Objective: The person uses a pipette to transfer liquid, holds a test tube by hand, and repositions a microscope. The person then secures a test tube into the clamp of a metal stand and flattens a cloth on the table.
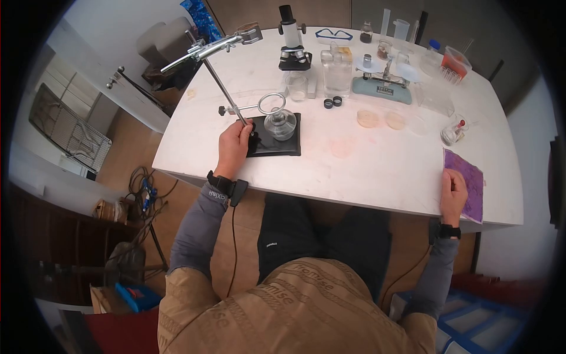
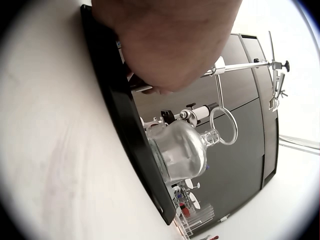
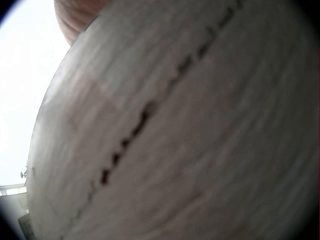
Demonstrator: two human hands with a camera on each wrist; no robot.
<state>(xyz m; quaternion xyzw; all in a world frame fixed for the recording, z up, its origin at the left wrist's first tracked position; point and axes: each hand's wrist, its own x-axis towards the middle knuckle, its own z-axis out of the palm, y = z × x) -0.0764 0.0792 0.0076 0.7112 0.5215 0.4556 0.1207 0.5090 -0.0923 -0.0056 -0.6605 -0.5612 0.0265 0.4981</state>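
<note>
My left hand (image 1: pixel 233 147) grips the retort stand (image 1: pixel 221 86) low on its rod, right by the black base (image 1: pixel 290 147). A ring (image 1: pixel 272 104) is fixed to the rod, and a clamp (image 1: pixel 250 35) sits at the top. Beneath the ring, a clear narrow-necked glass vessel (image 1: pixel 279 126) stands upright on the base; the left wrist view shows its rounded body (image 2: pixel 181 150). My right hand (image 1: pixel 453 193) rests with loosely bent fingers at a purple cloth (image 1: pixel 471 183) by the table's front right edge. In the right wrist view, the pale tabletop (image 3: pixel 200 150) covers most of the frame.
Behind the stand are a microscope (image 1: pixel 291 44), a beaker (image 1: pixel 296 88) and a clear container (image 1: pixel 337 76). A balance (image 1: pixel 383 88), petri dishes (image 1: pixel 368 119) and a small glass beaker (image 1: pixel 453 134) occupy the right side. Safety glasses (image 1: pixel 333 34) lie at the back.
</note>
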